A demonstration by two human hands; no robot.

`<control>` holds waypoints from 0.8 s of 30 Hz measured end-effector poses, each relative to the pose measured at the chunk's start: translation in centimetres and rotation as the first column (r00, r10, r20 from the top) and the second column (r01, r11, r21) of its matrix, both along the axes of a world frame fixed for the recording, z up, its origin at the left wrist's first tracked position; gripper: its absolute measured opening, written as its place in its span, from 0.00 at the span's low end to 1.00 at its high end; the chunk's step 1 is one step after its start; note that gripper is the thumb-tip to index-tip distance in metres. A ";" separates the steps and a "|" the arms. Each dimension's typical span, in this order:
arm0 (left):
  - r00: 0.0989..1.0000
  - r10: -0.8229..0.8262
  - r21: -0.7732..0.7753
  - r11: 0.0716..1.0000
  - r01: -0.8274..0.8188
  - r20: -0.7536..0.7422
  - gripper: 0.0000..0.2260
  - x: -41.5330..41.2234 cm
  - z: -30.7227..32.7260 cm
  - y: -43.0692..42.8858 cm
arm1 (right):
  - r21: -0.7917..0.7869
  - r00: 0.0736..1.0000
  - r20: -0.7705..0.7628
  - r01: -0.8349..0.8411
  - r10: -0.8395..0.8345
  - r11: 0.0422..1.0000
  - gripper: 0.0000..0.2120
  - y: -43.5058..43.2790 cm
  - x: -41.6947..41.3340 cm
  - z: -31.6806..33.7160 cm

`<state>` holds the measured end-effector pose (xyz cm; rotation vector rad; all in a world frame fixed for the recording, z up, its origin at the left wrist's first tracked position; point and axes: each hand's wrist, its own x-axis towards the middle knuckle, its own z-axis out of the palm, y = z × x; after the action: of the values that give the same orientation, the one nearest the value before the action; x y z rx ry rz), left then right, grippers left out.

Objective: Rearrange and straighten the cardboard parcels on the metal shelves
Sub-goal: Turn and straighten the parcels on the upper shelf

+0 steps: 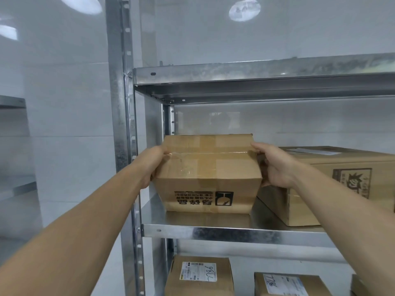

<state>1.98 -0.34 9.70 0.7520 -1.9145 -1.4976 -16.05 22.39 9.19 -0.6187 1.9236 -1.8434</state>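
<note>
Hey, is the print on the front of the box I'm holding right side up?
No, the black print on the held box reads upside down, and its glass symbol is inverted.

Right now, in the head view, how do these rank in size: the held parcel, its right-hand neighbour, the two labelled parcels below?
1. right-hand parcel, though cropped by the picture edge.
2. held parcel.
3. lower left parcel and lower right parcel: both cropped at the bottom, so unranked.

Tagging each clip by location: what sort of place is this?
Probably a parcel storeroom or pickup depot: a metal shelf carries a taped cardboard box and a bigger box, and the boxes below bear shipping labels with handwritten numbers.
</note>
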 end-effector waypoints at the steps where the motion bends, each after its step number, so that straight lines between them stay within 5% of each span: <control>1: 0.999 0.000 0.007 1.000 0.001 -0.036 0.10 0.0 -0.3 0.1 | -0.036 1.000 0.014 0.001 0.000 0.999 0.19 0.1 0.0 -0.3; 13: 0.954 0.065 0.274 0.962 0.019 -0.294 0.21 0.0 -3.8 1.4 | -0.331 0.976 0.197 0.152 -0.089 0.931 0.27 -1.3 0.5 -3.6; 24: 0.948 0.161 0.420 0.907 -0.032 -0.276 0.28 -1.7 -7.3 0.3 | -0.310 0.961 0.242 0.205 -0.131 0.928 0.30 -2.9 0.6 -7.2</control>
<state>0.29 -0.08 2.44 0.7296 -1.3276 -1.8587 -15.47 19.47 2.00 -0.3356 1.5784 -2.2681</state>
